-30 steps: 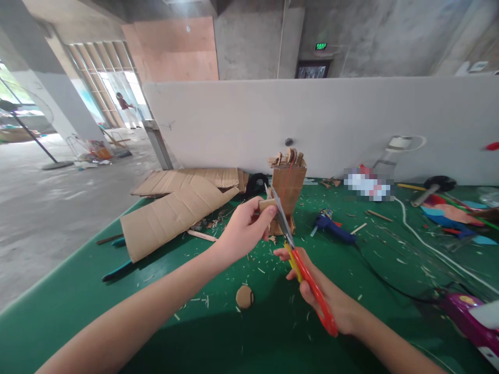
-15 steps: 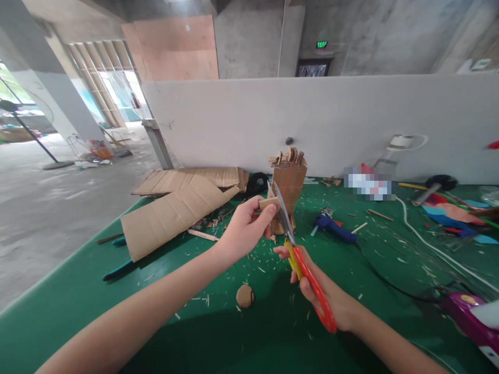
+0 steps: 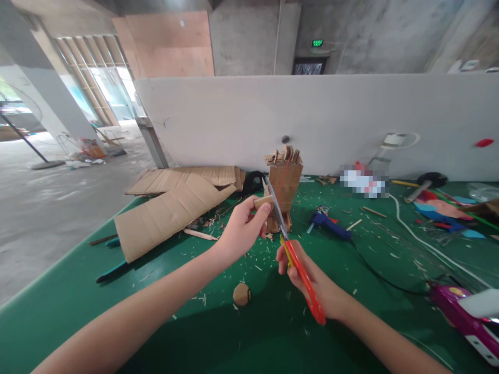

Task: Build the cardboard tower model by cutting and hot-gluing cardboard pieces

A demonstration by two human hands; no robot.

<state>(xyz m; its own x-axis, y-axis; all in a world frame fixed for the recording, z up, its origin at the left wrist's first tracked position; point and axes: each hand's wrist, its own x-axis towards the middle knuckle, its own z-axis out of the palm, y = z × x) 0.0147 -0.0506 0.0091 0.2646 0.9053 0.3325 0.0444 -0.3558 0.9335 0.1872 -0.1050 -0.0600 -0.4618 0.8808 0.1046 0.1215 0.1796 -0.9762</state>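
My left hand (image 3: 245, 221) pinches a small piece of cardboard (image 3: 263, 201) between thumb and fingers. Red-and-yellow scissors (image 3: 306, 280) are gripped by my right hand (image 3: 312, 275). Their narrowly parted blades point up and away, at the right end of the piece; whether they bite into it I cannot tell. Just behind stands an upright cardboard box (image 3: 286, 184) with finger-like strips at its top. A round cardboard disc (image 3: 241, 294) with a dark mark on its edge lies on the green table (image 3: 187, 337) nearer to me.
Large cardboard sheets (image 3: 171, 218) lie on the left over teal-handled tools. To the right are a blue glue gun (image 3: 331, 226) with its cord, a white cable (image 3: 417, 234) and a purple device (image 3: 463, 317). A white partition (image 3: 218, 119) rises behind. Scraps litter the tabletop.
The scissor handles have drawn closer together, and the blades have narrowed. The whole view has shifted slightly, so things appear a little further left. The left hand keeps its pinch.
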